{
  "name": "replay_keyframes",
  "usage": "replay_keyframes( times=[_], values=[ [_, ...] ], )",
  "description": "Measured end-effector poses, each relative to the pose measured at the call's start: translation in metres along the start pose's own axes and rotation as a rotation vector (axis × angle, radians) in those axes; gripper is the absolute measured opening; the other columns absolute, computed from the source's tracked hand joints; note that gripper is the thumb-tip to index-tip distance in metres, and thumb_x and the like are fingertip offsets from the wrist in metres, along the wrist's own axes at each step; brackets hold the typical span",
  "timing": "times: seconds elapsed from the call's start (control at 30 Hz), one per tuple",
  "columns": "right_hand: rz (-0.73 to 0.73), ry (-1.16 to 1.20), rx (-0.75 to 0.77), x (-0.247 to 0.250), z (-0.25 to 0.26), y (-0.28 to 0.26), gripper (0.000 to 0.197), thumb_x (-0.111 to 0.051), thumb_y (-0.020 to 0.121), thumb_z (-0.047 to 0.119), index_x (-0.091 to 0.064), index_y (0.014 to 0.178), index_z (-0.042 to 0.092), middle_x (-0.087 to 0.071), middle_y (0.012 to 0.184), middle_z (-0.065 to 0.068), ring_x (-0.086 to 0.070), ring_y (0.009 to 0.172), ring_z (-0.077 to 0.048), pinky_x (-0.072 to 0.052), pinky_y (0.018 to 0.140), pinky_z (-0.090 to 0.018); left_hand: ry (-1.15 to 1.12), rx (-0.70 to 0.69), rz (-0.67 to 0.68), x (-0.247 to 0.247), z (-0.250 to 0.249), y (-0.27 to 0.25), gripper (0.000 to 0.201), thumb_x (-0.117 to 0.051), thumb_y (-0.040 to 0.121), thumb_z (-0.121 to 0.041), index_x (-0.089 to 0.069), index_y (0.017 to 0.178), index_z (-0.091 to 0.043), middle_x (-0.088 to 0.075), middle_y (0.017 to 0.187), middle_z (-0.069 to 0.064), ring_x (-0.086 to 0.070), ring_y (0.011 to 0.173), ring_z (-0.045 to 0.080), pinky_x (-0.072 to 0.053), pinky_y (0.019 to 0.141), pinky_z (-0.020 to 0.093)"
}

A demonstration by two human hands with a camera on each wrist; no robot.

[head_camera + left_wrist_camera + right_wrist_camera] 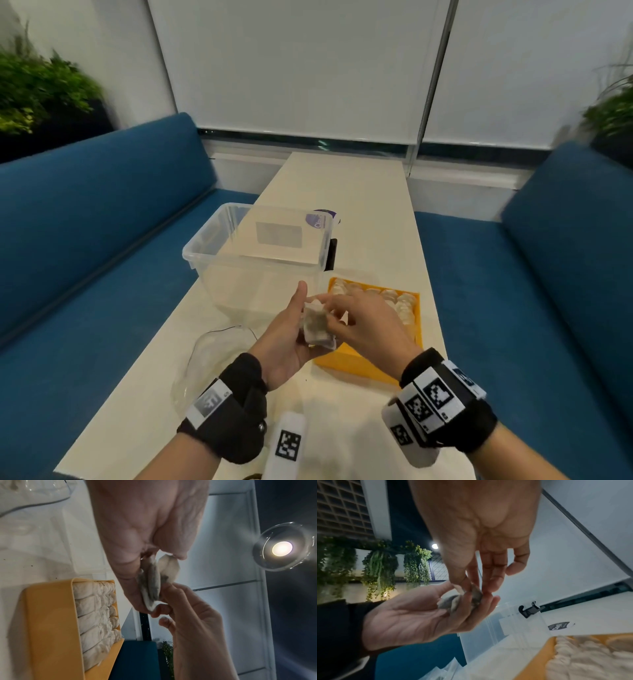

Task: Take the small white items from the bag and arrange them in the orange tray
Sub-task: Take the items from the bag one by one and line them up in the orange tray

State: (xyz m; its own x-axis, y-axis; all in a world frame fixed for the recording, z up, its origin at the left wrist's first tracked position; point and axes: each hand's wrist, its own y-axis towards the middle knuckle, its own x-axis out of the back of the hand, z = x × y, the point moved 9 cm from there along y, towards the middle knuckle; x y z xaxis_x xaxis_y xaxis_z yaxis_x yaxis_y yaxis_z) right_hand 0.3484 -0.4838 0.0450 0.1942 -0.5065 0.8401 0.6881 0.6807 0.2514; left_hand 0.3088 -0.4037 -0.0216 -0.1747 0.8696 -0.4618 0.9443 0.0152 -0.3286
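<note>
My left hand (298,317) is held palm-up above the table, its fingers curled round a small stack of white sachets (317,325). The thumb and forefinger of my right hand (329,310) pinch the top sachet (475,593) of that stack. Just right of the hands lies the orange tray (363,365), with rows of white sachets (96,615) packed on edge in its far part. A clear plastic bag (212,359) lies flat on the table, left of my left wrist.
A clear plastic box (257,263) with a black clip stands just behind the hands, and a purple-labelled lid lies behind it. The narrow cream table (342,192) runs away between two blue sofas. A white marker tag (287,442) lies near the front edge.
</note>
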Motion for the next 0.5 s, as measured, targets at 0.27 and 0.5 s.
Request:
replay_keyframes(
  times=[0.27, 0.5],
  values=[
    [-0.093, 0.586, -0.306, 0.02, -0.026, -0.007, 0.01, -0.058, 0.087, 0.012, -0.063, 0.079, 0.015, -0.07, 0.072, 0.0, -0.063, 0.061, -0.008, -0.047, 0.057, -0.016, 0.004, -0.081, -0.014, 0.008, -0.002, -0.002, 0.048, -0.068, 0.081, -0.029, -0.059, 0.124, -0.009, -0.067, 0.12, 0.015, -0.068, 0.094, 0.022, -0.057, 0.07, 0.03],
    [-0.08, 0.421, -0.228, 0.038, -0.024, 0.003, 0.013, -0.066, 0.085, 0.032, -0.068, 0.095, 0.025, -0.068, 0.085, 0.006, -0.063, 0.078, -0.008, -0.052, 0.072, -0.022, 0.2, -0.235, -0.067, 0.009, -0.02, -0.004, 0.014, -0.066, 0.089, -0.015, -0.067, 0.101, -0.008, -0.073, 0.087, 0.006, -0.068, 0.075, 0.014, -0.054, 0.062, 0.024]
  ],
)
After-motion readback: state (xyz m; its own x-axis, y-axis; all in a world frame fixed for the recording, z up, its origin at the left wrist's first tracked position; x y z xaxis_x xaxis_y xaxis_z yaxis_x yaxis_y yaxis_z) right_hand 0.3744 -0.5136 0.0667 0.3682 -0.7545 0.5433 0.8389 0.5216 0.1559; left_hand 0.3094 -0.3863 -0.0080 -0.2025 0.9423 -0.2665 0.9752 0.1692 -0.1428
